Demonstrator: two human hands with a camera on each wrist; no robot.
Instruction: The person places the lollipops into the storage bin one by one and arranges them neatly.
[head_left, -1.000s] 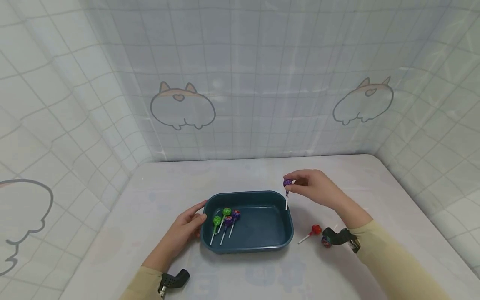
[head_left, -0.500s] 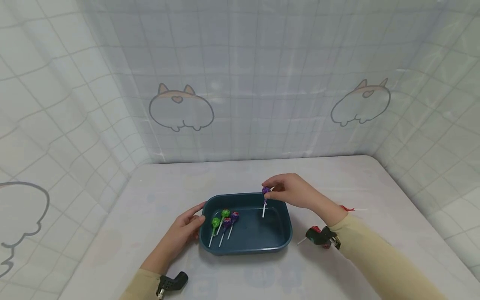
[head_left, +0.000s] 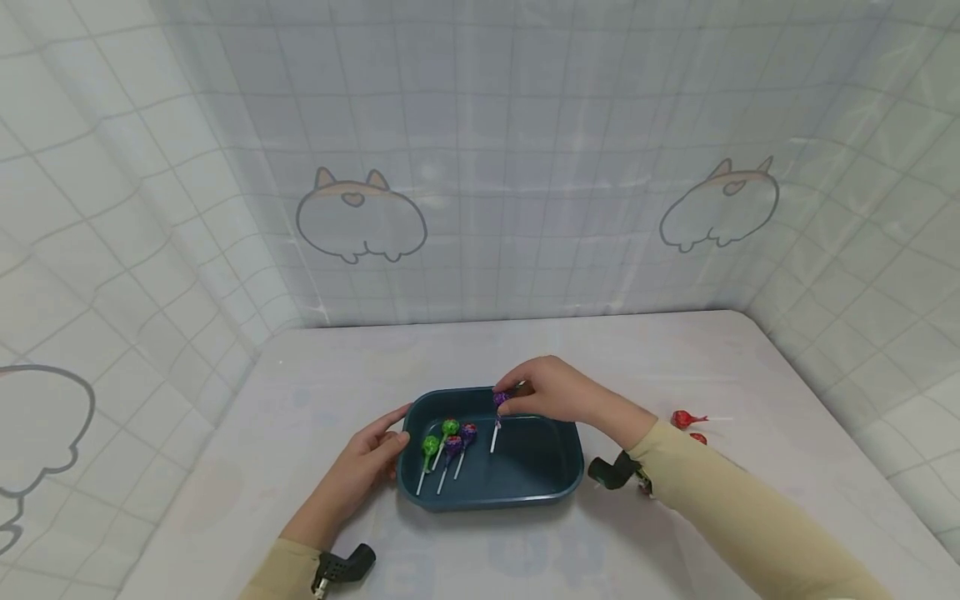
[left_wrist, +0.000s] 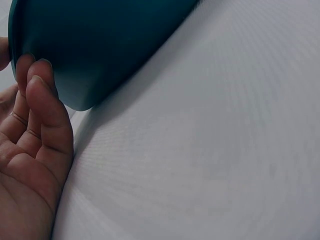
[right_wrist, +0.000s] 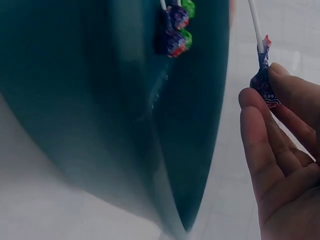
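Right wrist view, crinkly-wrapped round lollipop (right_wrist: 262, 80), smooth tray (right_wrist: 95, 100)

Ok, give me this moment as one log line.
left hand: grips dark teal rectangular tray at left end | right hand: pinches purple lollipop over tray | inside: two green lollipops, two purple-red lollipops

Tray (head_left: 532, 467) on table (head_left: 315, 383), four lollipops (head_left: 453, 446) in its left half, loose lollipops (head_left: 682, 419) to its right, backdrop (head_left: 495, 125) behind.
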